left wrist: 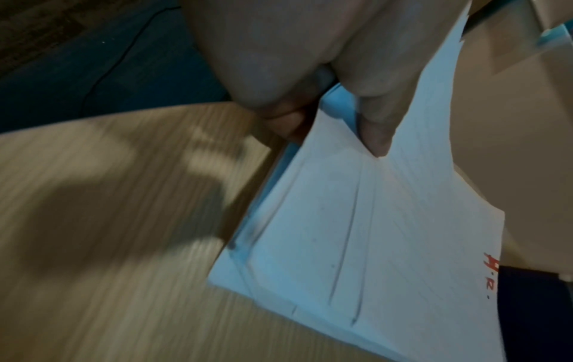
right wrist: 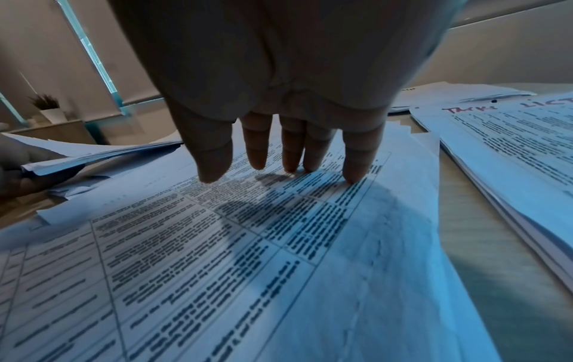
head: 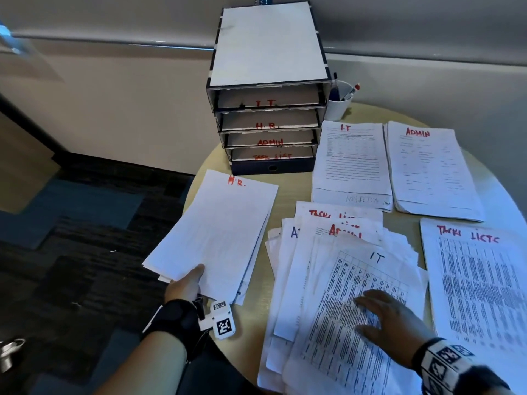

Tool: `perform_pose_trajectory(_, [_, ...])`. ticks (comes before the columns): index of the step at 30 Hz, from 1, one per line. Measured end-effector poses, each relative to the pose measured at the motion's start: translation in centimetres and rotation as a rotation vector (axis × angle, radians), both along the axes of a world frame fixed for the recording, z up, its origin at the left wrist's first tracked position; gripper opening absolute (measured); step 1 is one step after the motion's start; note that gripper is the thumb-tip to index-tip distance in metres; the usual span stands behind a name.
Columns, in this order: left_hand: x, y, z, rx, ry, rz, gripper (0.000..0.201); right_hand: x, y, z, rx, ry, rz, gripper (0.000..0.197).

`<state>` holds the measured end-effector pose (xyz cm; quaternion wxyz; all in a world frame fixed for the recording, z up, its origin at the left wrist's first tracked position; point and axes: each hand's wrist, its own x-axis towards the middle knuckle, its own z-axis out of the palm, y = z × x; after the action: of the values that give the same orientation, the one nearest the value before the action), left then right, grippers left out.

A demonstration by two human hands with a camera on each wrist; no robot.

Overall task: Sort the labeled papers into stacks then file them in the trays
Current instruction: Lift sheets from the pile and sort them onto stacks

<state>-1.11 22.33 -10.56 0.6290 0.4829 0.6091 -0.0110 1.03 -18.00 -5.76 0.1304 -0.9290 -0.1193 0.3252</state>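
Note:
My left hand (head: 188,283) pinches the near edge of the H.R. stack (head: 216,235), thumb on top (left wrist: 376,132), and holds it over the table's left edge. My right hand (head: 382,315) lies flat with straight fingers (right wrist: 356,169) on the top IT sheet (head: 356,309) of the unsorted pile. Sorted stacks lie behind: I.T. (head: 352,158), ADMIN (head: 430,169) and TASK LISTS (head: 482,280). The tray unit (head: 268,109) stands at the back with shelves labeled I.T., H.R., ADMIN and TASK LIST.
A white cup with pens (head: 340,101) stands right of the tray unit. The round wooden table (head: 256,192) ends at the left, with dark carpet (head: 85,238) below. A wall runs behind.

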Motion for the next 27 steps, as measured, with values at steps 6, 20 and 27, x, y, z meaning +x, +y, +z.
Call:
perform_pose_trajectory(6, [0.5, -1.4, 2.3, 0.065, 0.037, -0.033, 0.034, -0.2, -0.6, 0.1, 0.031, 0.016, -0.024, 0.064])
perform_pose_trajectory(20, [2.3, -13.3, 7.9, 0.737, -0.175, -1.483, 0.034, -3.1, -3.9, -0.6, -0.074, -0.060, -0.465, 0.061])
perform_pose_trajectory(27, [10.8, -22.8, 4.2, 0.758, -0.073, -1.676, 0.062, -2.1, -4.7, -1.1, 0.046, -0.056, -0.644, 0.058])
